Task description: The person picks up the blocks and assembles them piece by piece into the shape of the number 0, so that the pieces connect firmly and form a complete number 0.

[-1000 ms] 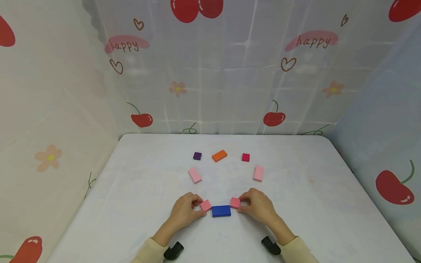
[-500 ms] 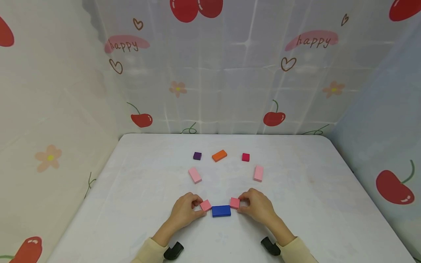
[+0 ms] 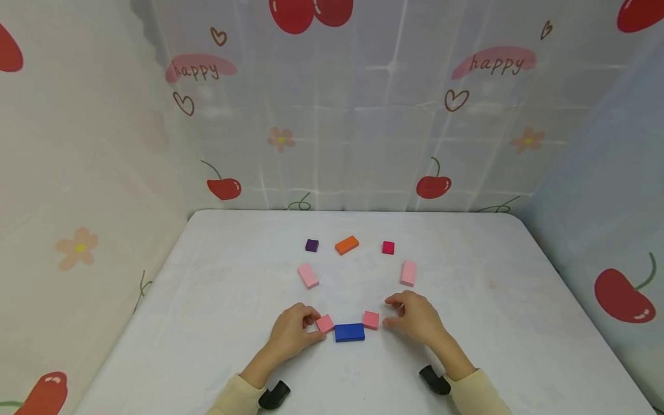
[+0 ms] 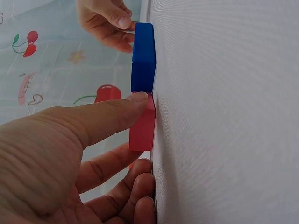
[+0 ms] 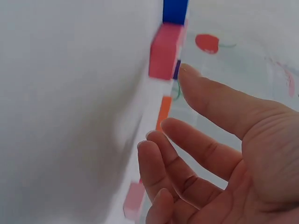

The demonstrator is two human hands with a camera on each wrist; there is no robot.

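Note:
A blue rectangular block (image 3: 350,332) lies flat on the white table, with a pink block at each upper corner. My left hand (image 3: 293,331) pinches the left pink block (image 3: 325,324) between thumb and fingers; in the left wrist view that pink block (image 4: 142,126) stands right at the end of the blue block (image 4: 143,58). The right pink block (image 3: 370,320) sits by the blue block's right corner, untouched. Just to its right, my right hand (image 3: 417,317) is off it, thumb and fingers apart with nothing between them, as the right wrist view also shows.
Farther back lie two light pink blocks, one at left (image 3: 308,276) and one at right (image 3: 408,273). Behind them are a purple block (image 3: 312,245), an orange block (image 3: 347,245) and a red block (image 3: 388,248). A cherry-print curtain (image 3: 342,115) rises behind the white table (image 3: 233,259).
My right hand has let go of the right pink block and drawn back to the right, its fingers spreading. The left hand keeps its hold, and the blocks lie essentially as before.

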